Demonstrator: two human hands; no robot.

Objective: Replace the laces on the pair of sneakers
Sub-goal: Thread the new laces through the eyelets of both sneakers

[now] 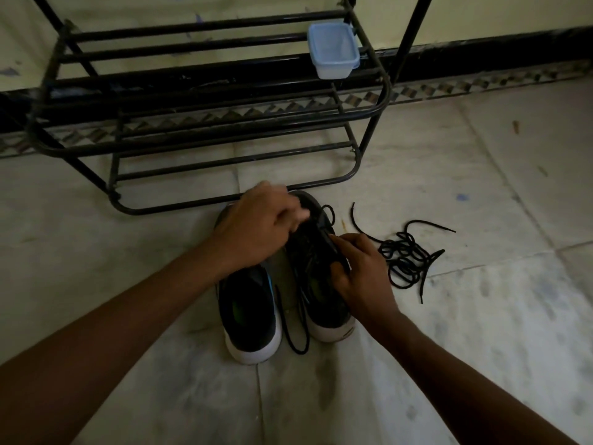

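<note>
Two black sneakers with white soles stand side by side on the floor, heels toward me. My left hand [260, 220] reaches over the left sneaker [250, 316] and pinches the black lace near the toe of the right sneaker [324, 297]. My right hand [362, 277] grips that sneaker's right eyelet edge. A lace loop [329, 213] sticks up by the toe. Another lace end [293, 332] trails down between the two heels. A loose pile of black laces [404, 255] lies on the floor to the right.
A black metal shoe rack [205, 123] stands right behind the sneakers against the wall. A clear blue plastic container [333, 54] sits on its top shelf at the right. Pale floor tiles [481, 316] surround the shoes.
</note>
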